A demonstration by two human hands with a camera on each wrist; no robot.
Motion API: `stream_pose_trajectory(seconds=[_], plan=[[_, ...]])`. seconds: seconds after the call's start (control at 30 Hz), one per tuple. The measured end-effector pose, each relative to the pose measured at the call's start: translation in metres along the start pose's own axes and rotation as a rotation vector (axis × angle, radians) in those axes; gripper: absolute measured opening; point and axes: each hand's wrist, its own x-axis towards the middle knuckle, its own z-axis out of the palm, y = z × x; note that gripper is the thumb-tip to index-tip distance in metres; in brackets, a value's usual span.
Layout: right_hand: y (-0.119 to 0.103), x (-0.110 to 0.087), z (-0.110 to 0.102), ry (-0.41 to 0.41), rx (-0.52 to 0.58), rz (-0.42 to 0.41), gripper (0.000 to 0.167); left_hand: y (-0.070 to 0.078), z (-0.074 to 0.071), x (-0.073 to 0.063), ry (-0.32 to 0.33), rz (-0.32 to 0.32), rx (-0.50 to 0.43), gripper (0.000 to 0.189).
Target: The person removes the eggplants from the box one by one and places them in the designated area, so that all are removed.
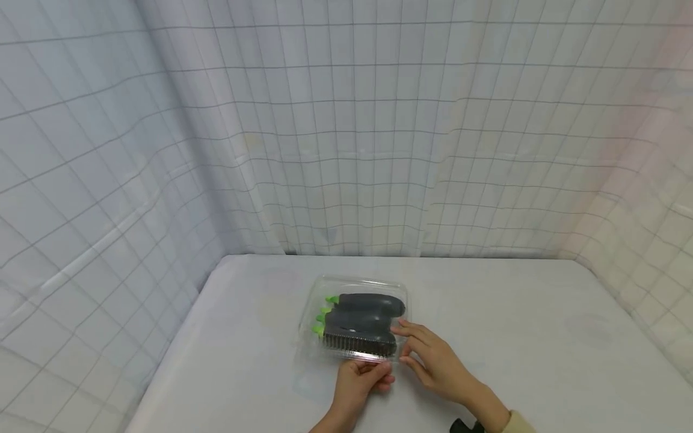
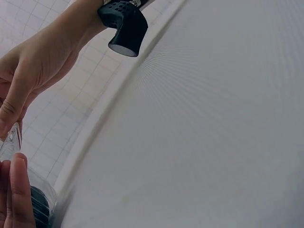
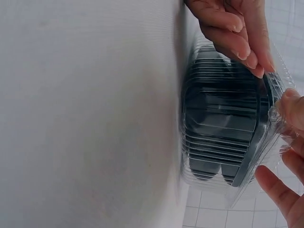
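A clear plastic clamshell box [image 1: 373, 281] lies on the white table, its lid down over the base. Inside are several dark eggplants [image 1: 357, 319] with bright green stems pointing left. At the front rim, my left hand [image 1: 357, 385] pinches the edge, thumb on top and fingers curled below. My right hand [image 1: 438, 364] holds the front right corner. In the right wrist view, the right hand [image 3: 295, 164] has its thumb on the rim's corner, close to the fingertips of the left hand [image 3: 232, 28]. Only some left fingers [image 2: 20, 185] show in the left wrist view.
A white cloth covers the table [image 1: 514, 325]. Behind and at both sides hangs a white curtain [image 1: 346, 150] with a dark grid pattern. A black device [image 2: 126, 28] is strapped to the right wrist.
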Motion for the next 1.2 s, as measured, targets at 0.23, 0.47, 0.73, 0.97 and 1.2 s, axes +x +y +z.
stream_pose_trajectory(seconds=[0.23,0.47,0.73,0.97,1.2], plan=[[-0.002,0.000,0.002,0.039,0.007,-0.013,0.025,0.000,0.002,0.001,0.012,-0.035,-0.006,0.021],[-0.001,-0.003,0.002,0.033,0.072,0.050,0.028,0.003,0.006,-0.001,0.027,-0.031,-0.012,0.020],[0.001,-0.002,0.002,0.018,0.089,0.065,0.028,0.007,0.010,-0.004,0.060,-0.027,-0.019,0.019],[0.003,-0.002,0.002,0.012,0.104,0.085,0.029,0.010,0.013,-0.007,0.055,-0.015,-0.028,0.020],[0.003,0.000,0.001,0.027,0.126,0.071,0.029,0.009,0.013,-0.006,0.070,-0.031,-0.021,0.021]])
